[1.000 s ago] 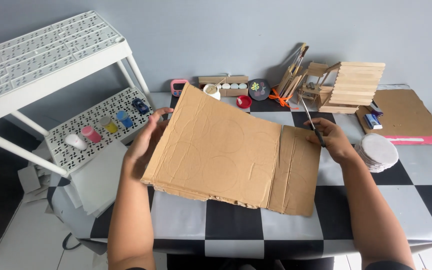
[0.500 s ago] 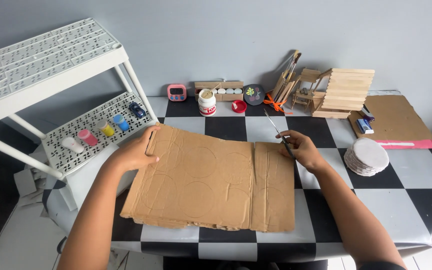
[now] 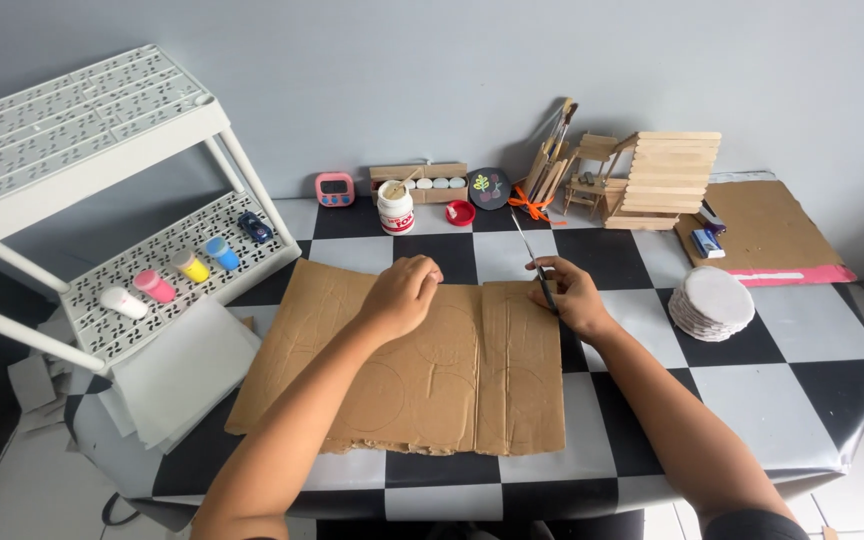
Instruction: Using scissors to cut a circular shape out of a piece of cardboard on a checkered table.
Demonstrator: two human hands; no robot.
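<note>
The left hand (image 3: 402, 295) rests knuckles up on the cardboard sheet (image 3: 412, 365), fingers curled down and pressing on its top edge. It grips nothing. A second ago this hand held the sheet tilted up in the air; now the sheet lies flat on the checkered table (image 3: 742, 380), with drawn circles showing.

The right hand (image 3: 572, 298) is closed around scissors (image 3: 535, 262), whose blades point away, up from the fingers, at the sheet's top right corner. Whether the blades are apart, I cannot tell.

Right of those fingers sits a stack of white discs (image 3: 712, 302). Beyond the left fingers stands a white glue jar (image 3: 395, 208).
</note>
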